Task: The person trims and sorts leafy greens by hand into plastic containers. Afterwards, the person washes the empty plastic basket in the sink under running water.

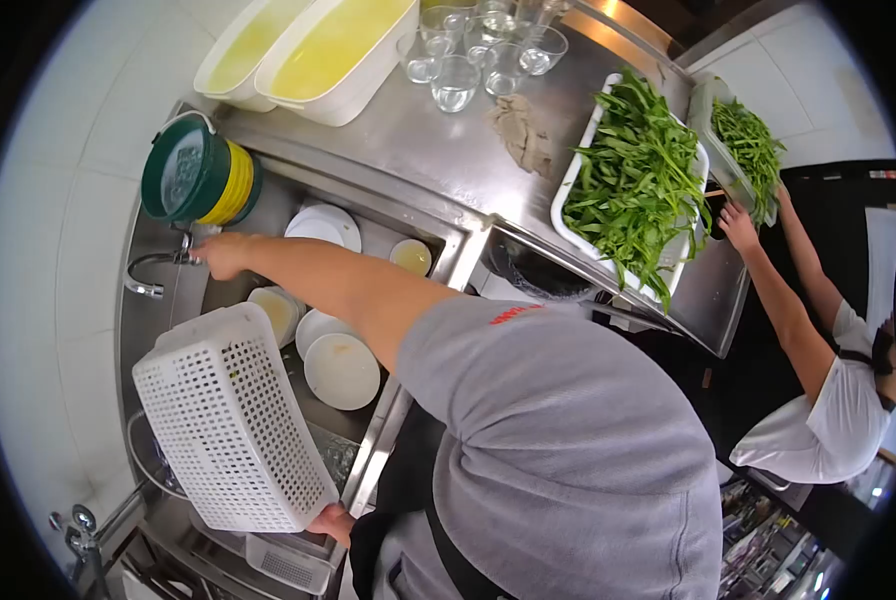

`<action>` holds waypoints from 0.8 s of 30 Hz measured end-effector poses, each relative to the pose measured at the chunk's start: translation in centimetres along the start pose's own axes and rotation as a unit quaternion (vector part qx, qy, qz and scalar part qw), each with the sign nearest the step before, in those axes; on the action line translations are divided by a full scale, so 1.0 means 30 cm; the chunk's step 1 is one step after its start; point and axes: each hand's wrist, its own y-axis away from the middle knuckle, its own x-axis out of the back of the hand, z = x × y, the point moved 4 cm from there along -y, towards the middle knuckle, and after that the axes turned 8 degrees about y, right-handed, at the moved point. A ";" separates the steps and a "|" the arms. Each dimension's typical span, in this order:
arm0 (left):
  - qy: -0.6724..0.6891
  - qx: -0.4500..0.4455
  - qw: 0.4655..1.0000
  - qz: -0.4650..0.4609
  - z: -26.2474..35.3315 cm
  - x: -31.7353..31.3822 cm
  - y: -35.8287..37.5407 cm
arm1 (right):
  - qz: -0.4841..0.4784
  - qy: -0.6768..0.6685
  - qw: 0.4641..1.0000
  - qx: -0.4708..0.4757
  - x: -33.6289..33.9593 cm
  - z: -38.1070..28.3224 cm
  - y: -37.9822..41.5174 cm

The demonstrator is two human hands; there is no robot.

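In the head view, my left hand (333, 523) grips the near end of a white perforated plastic basket (238, 430), tilted on its side over the sink (383, 400). Only part of that hand shows; the basket hides the rest of its fingers. My right arm stretches across the sink, and my right hand (226, 255) is closed at the handle of the metal faucet (153, 275). Below this arm lie stacked white bowls (342, 371) and a white plate (328, 228). A small bowl (410, 257) holds yellowish liquid.
A green bucket (180, 170) stands by the faucet. On the steel counter are white tubs of yellow liquid (343, 60), several glasses (455, 83), a crumpled cloth (520, 135) and a tray of leafy greens (633, 180). At right, a co-worker holds another container of greens (743, 150).
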 end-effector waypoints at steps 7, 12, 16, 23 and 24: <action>0.067 0.049 0.988 -0.130 -0.091 -0.275 0.163 | -0.033 0.213 0.971 0.100 0.041 0.000 -0.115; 0.080 0.043 0.995 -0.038 -0.084 -0.376 0.296 | -0.156 0.208 0.966 0.001 0.079 -0.089 -0.184; 0.092 0.034 0.995 -0.012 -0.041 -0.451 0.328 | -0.137 0.282 0.949 0.040 0.018 -0.109 -0.256; 0.150 0.023 0.988 -0.038 0.007 -0.587 0.313 | -0.082 0.301 0.950 -0.012 -0.095 0.010 -0.376; 0.156 0.021 0.987 -0.031 0.012 -0.601 0.324 | -0.075 0.316 0.946 0.015 -0.037 -0.037 -0.320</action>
